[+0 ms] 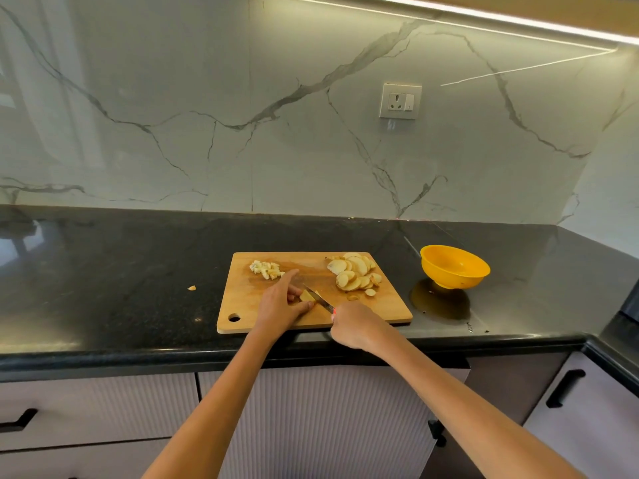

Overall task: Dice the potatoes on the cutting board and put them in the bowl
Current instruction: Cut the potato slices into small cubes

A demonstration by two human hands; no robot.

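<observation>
Both hands are working: left hand (281, 307) pinning a pale potato piece (306, 296) (skin-edged), right hand (352, 324) gripping the knife (318, 299).

A bright light strip (484, 20) runs along the frame's top toward 1 o'clock, lighting the scene evenly and warmly. Its reflection streaks thinly across the glossy marble backsplash (242, 115) at 2 o'clock. The black countertop (121, 271) shows soft window-like glare at 9 o'clock and a pale sheen along its front edge. The yellow bowl (454, 266) casts a dark mirrored reflection beneath itself. Shadows are weak overall. Wide-angle distortion bows the counter edge and the walls toward the frame's borders. Focus is acceptable centrally, with slight softness and compression smear.
</observation>
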